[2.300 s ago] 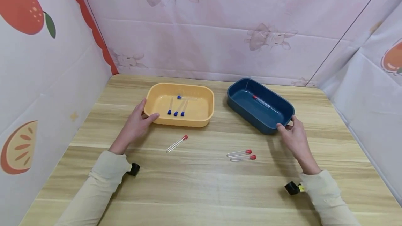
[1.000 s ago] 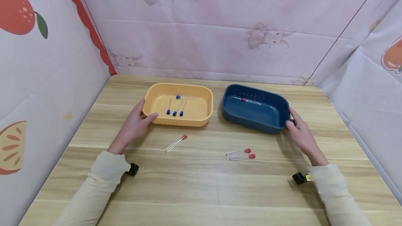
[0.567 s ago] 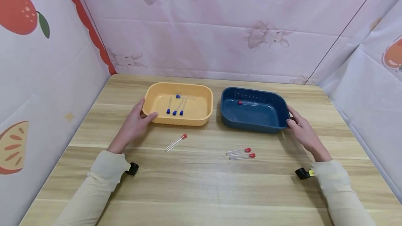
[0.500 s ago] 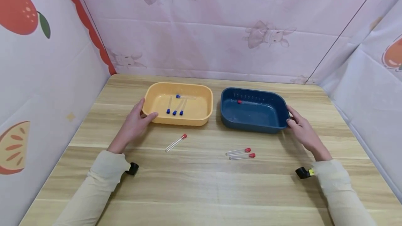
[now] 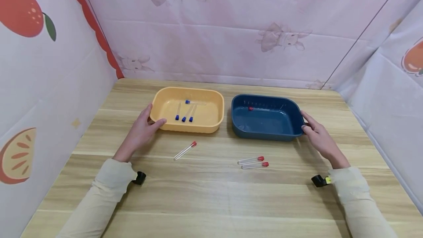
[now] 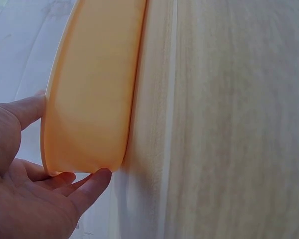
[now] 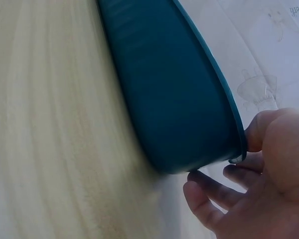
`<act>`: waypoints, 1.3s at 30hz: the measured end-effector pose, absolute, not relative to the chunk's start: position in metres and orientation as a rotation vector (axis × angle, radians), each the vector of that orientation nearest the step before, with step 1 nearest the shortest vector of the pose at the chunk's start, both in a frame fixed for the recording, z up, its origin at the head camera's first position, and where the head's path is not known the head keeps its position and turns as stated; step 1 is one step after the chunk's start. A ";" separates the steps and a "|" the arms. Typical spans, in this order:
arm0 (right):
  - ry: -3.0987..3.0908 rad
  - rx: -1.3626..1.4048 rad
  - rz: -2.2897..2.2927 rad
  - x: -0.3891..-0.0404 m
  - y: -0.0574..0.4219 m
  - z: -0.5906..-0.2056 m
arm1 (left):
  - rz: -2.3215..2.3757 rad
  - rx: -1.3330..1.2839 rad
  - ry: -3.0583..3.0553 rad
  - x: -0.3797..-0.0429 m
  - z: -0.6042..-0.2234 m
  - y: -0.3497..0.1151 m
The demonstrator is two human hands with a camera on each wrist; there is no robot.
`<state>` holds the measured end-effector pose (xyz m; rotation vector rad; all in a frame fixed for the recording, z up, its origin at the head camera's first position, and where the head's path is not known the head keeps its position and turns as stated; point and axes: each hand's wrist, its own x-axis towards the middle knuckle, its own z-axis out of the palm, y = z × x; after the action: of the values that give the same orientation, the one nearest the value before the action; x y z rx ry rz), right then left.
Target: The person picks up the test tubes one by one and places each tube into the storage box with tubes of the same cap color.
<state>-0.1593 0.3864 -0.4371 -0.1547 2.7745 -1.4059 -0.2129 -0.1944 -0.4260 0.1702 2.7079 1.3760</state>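
My left hand [image 5: 141,129] grips the left end of a yellow plastic basin [image 5: 190,128], its thumb at the rim and its fingers against the end wall in the left wrist view. Several clear test tubes with blue caps [image 5: 184,119] lie in that basin. On the right, my right hand [image 5: 320,139] holds the right end of a dark blue basin [image 5: 261,134] between thumb and fingers. One red-capped test tube [image 5: 250,108] lies inside it, near the far wall. The two basins stand side by side, a narrow gap between them.
On the wooden table [image 5: 205,201], one red-capped tube [image 5: 185,151] lies in front of the yellow basin. Two more, an upper tube [image 5: 250,160] and a lower tube [image 5: 254,165], lie close together before the blue basin. Printed cloth [image 5: 214,54] hangs behind the table.
The blue basin has turned from a slant to nearly level with the yellow one, my right hand moving with it. Its red-capped tube has shifted left. My left hand stays on the yellow basin.
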 end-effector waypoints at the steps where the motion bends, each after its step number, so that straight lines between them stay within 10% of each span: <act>1: 2.780 -0.151 -1.405 -0.159 0.387 -0.437 | 1.376 0.170 2.707 -0.213 -0.426 -0.194; 39: 2.832 -0.229 -1.204 -0.154 0.398 -0.431 | 1.374 0.179 2.714 -0.214 -0.425 -0.195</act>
<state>-0.1545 0.3978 -0.4314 -0.2294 2.8322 -1.2039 -0.2142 -0.1950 -0.4255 0.1788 2.7138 1.3739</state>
